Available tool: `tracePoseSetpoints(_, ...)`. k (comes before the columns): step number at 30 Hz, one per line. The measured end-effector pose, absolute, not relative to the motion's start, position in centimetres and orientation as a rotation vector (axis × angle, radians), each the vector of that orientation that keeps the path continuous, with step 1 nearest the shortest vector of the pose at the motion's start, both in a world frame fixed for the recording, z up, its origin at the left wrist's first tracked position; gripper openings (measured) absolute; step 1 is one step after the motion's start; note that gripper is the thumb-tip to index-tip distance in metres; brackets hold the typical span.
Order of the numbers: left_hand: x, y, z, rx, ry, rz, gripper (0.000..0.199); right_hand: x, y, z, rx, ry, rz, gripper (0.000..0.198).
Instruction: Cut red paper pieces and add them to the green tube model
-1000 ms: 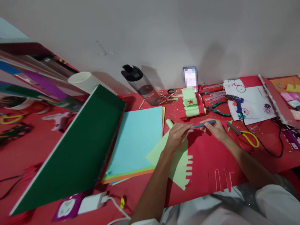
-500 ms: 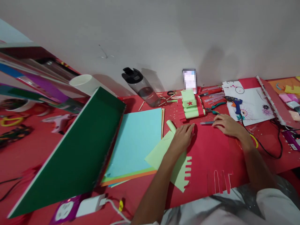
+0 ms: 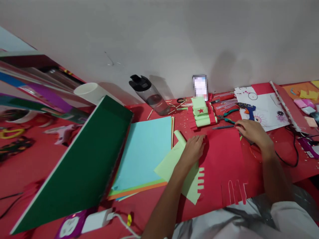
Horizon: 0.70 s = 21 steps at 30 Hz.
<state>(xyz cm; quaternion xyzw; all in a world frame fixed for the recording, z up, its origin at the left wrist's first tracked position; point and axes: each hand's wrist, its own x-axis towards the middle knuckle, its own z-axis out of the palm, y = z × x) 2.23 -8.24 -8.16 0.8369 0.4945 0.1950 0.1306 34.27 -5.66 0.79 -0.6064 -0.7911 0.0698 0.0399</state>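
Note:
My left hand (image 3: pixel 195 147) lies with fingers stretched out on the left edge of a red paper sheet (image 3: pixel 221 156). Pencil outlines and cut slits show at the sheet's near edge. My right hand (image 3: pixel 251 131) is at the far right corner, fingers loosely bent, fingertips beside the end of a thin dark pen (image 3: pixel 223 127). A dark object under its palm is mostly hidden. Under my left forearm lies a pale green sheet (image 3: pixel 168 162) with a notched edge, a green paper roll (image 3: pixel 179 137) beside it. Beyond stands a green and red paper model (image 3: pixel 200 108) with a red star.
Coloured paper (image 3: pixel 147 149) and a tilted green board (image 3: pixel 74 169) lie left. A bottle (image 3: pixel 154 98) and phone (image 3: pixel 200 87) stand by the wall. Pliers (image 3: pixel 229 116), a blue glue gun (image 3: pixel 249 110) and its black cable (image 3: pixel 286 162) are at right.
My right hand has moved off the pen to the right, uncovering more of it. The yellow loop near my right wrist is now hidden. My left hand has stayed nearly in place.

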Motion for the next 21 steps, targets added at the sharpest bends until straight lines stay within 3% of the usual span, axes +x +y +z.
tracePoseSetpoints(6,2.7,-8.7,-6.6,2.351,1.336,0.633,0.017,37.8,-8.3,1.8,-2.43,-2.266,0.524,0.038)
tracePoseSetpoints(14,0.2,-7.3,-5.6,1.801,1.327,0.97,0.009,37.8,-9.5,1.0,-2.51,-2.181,0.678,0.043)
tracePoseSetpoints(21,-1.3,-6.3,-5.0,0.951,1.263,1.312,0.033,38.1,-10.9,1.0,-2.522,-2.18,0.714,0.047)
